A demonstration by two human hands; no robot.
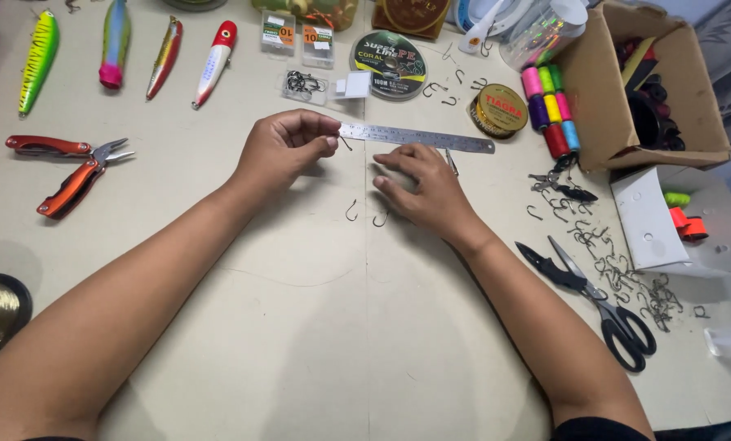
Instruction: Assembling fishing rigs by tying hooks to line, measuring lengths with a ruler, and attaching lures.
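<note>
My left hand [285, 147] is closed, pinching a small metal fish hook [345, 144] between thumb and fingers, just below the left end of a steel ruler [418, 137]. My right hand [426, 186] rests flat on the table with fingers spread, palm down, just under the ruler's middle. Two loose hooks [351, 211] [381, 219] lie on the table between my hands. I cannot tell whether anything lies under the right palm.
Black scissors [594, 298] and a scatter of hooks [618, 269] lie at right. Orange pliers [71, 167] at left, several fishing lures [167, 55] at the back, line spools [388, 64], coloured thread spools [550, 110], a cardboard box [602, 98], a white box [651, 216].
</note>
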